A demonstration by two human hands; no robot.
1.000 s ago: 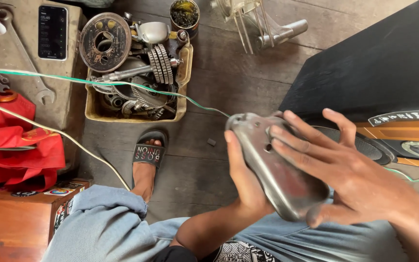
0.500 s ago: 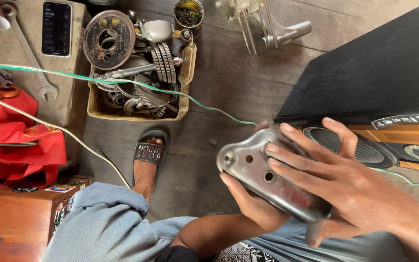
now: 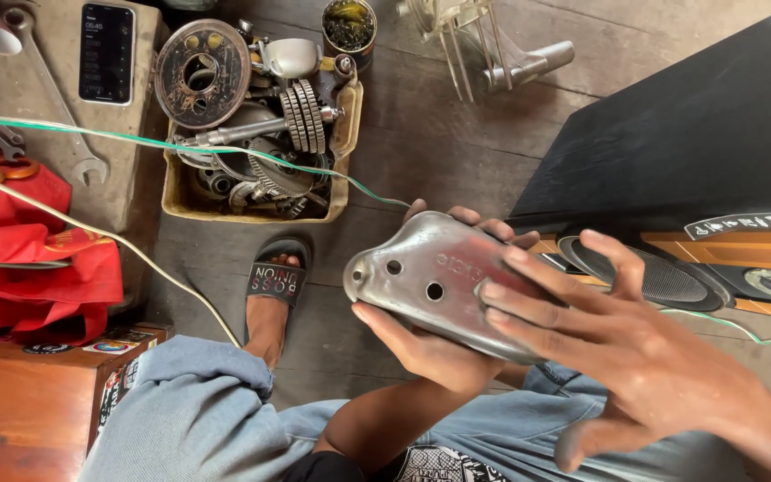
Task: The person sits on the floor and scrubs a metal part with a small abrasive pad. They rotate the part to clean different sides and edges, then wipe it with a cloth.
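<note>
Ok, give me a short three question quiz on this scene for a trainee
1. True or false: the left hand supports the silvery metal engine cover from underneath.
2. What rests flat on top of that cover: A the right hand, B the steel open-ended spanner, C the black smartphone?
3. Fill in: the gears and metal parts sit in a tan ____ on the floor.

Key: 1 true. 2 A. 3 tray.
</note>
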